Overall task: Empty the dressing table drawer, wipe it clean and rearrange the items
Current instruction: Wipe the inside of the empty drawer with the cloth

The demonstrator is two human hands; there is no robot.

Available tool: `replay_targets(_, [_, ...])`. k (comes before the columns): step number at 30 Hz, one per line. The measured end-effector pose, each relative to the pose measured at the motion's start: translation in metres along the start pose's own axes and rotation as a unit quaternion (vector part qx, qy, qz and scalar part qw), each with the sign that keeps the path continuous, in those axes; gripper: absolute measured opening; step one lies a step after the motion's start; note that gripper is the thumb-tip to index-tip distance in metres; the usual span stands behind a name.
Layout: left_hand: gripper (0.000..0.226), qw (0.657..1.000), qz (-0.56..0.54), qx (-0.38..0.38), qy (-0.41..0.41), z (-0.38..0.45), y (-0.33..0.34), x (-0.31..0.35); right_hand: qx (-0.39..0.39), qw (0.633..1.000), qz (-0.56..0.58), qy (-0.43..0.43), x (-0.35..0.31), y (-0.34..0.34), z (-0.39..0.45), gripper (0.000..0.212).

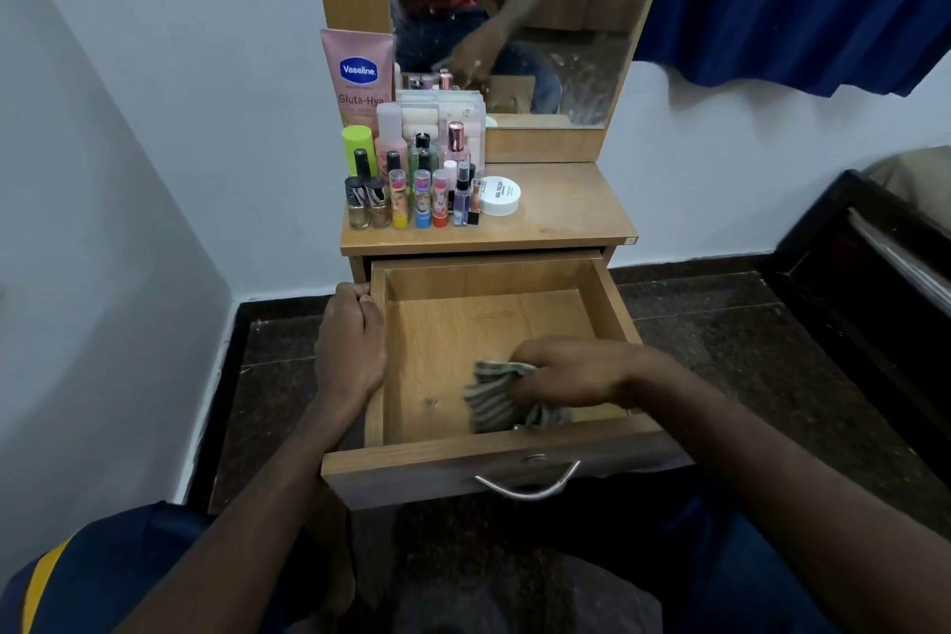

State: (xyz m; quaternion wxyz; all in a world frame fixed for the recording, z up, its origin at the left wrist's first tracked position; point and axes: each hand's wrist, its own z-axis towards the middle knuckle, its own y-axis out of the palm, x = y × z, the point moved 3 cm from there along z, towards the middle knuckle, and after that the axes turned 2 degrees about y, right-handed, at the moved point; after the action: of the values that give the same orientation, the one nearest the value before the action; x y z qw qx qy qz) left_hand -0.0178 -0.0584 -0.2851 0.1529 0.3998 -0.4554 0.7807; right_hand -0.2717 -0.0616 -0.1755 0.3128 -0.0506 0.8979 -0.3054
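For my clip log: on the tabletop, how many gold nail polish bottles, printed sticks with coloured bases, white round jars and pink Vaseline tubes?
Gold nail polish bottles: 2
Printed sticks with coloured bases: 3
White round jar: 1
Pink Vaseline tube: 1
Total: 7

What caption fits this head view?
Right hand wipes the emptied drawer with a striped cloth; left hand grips its side, cosmetics waiting on top.

We are seeing the drawer (607,294) standing open below the tabletop (566,216); bottles (411,191) are crowding its left, the mirror (561,16) behind, the cloth (494,396) lying inside the drawer.
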Motion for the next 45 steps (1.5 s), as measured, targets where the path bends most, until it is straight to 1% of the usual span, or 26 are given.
replay_targets(1, [0.021,1.000,0.002,0.001,-0.002,0.000,0.000,0.000,-0.020,0.998,0.052,-0.028,-0.015,0.010,0.003,0.012])
replay_targets(3, [0.021,1.000,0.004,-0.001,-0.012,0.001,0.000,0.000,-0.051,0.991,0.084,-0.094,-0.041,0.030,0.016,0.028])
replay_targets(5, [0.022,1.000,-0.003,-0.004,-0.022,0.001,-0.001,-0.001,-0.046,0.986,0.056,-0.150,-0.056,0.040,0.021,0.043])
replay_targets(7, [0.022,1.000,-0.002,-0.006,-0.020,0.001,-0.001,0.000,-0.024,0.984,-0.011,-0.176,-0.054,0.044,0.015,0.050])
replay_targets(10, [0.022,1.000,0.001,-0.009,-0.007,0.001,-0.001,0.000,0.034,0.977,-0.122,-0.174,-0.024,0.045,-0.009,0.038])
replay_targets(13, [0.023,1.000,-0.008,-0.014,0.002,0.000,-0.002,-0.001,0.063,0.976,-0.100,-0.183,0.002,0.036,-0.033,0.017])
replay_targets(14, [0.023,1.000,-0.009,-0.016,0.003,0.000,-0.002,0.000,0.073,0.979,-0.081,-0.171,0.013,0.031,-0.038,0.016])
replay_targets(16, [0.024,1.000,-0.012,-0.014,0.005,-0.001,-0.003,0.000,0.101,0.982,-0.099,-0.122,0.036,0.020,-0.050,0.026])
replay_targets(18, [0.025,1.000,-0.013,-0.013,0.005,-0.001,-0.004,0.001,0.144,0.972,-0.182,-0.045,0.063,0.007,-0.067,0.033])
replay_targets(20, [0.024,1.000,-0.011,-0.014,0.003,-0.001,-0.003,0.000,0.171,0.966,-0.192,0.010,0.082,-0.005,-0.081,0.040])
replay_targets(21, [0.024,1.000,-0.010,-0.014,0.002,-0.001,-0.003,-0.001,0.180,0.967,-0.181,0.025,0.085,-0.007,-0.083,0.040])
replay_targets(24, [0.022,1.000,-0.011,-0.011,-0.001,0.000,-0.002,0.000,0.199,0.953,-0.215,0.076,0.074,0.000,-0.072,0.018])
replay_targets(25, [0.021,1.000,-0.012,-0.010,-0.004,0.000,-0.002,0.000,0.212,0.949,-0.219,0.084,0.067,0.003,-0.063,0.017])
replay_targets(26, [0.021,1.000,-0.012,-0.010,-0.005,0.000,-0.003,0.001,0.225,0.950,-0.201,0.082,0.060,0.006,-0.052,0.021])
replay_targets(28, [0.020,1.000,-0.014,-0.012,-0.005,0.000,-0.002,0.002,0.246,0.965,-0.076,0.049,0.049,0.000,-0.033,0.036])
replay_targets(30, [0.021,1.000,-0.018,-0.015,-0.008,0.001,-0.002,0.000,0.264,0.964,0.005,0.036,0.042,-0.013,-0.016,0.036])
replay_targets(31, [0.022,1.000,-0.020,-0.017,-0.009,0.002,-0.002,-0.001,0.291,0.956,-0.006,0.026,0.038,-0.021,-0.009,0.031])
replay_targets(33, [0.024,0.999,-0.025,-0.019,-0.008,0.002,-0.002,-0.002,0.383,0.922,-0.049,-0.016,0.029,-0.036,0.001,0.024])
replay_targets(34, [0.024,1.000,-0.025,-0.018,-0.006,0.002,-0.001,-0.002,0.420,0.905,-0.054,-0.049,0.022,-0.041,0.002,0.027])
replay_targets(35, [0.023,1.000,-0.025,-0.018,-0.004,0.002,-0.001,-0.002,0.432,0.896,-0.051,-0.087,0.014,-0.043,0.002,0.029])
replay_targets(37, [0.023,1.000,-0.023,-0.017,-0.003,0.001,-0.001,-0.001,0.387,0.907,-0.067,-0.154,0.001,-0.036,0.006,0.038])
replay_targets(39, [0.022,1.000,-0.019,-0.014,-0.007,0.002,-0.001,-0.001,0.297,0.925,-0.162,-0.171,-0.001,-0.016,0.020,0.050])
replay_targets(40, [0.023,1.000,-0.018,-0.012,-0.009,0.002,-0.001,-0.001,0.235,0.932,-0.214,-0.172,0.003,-0.004,0.030,0.058])
replay_targets(43, [0.024,1.000,-0.022,-0.012,-0.012,0.002,0.000,-0.002,0.007,0.958,-0.265,-0.106,0.027,0.023,0.063,0.077])
replay_targets(44, [0.024,1.000,-0.023,-0.012,-0.011,0.002,0.000,-0.003,-0.028,0.959,-0.264,-0.095,0.032,0.025,0.072,0.078])
replay_targets(45, [0.024,1.000,-0.022,-0.014,-0.011,0.002,0.001,-0.003,-0.036,0.959,-0.267,-0.093,0.034,0.023,0.080,0.077])
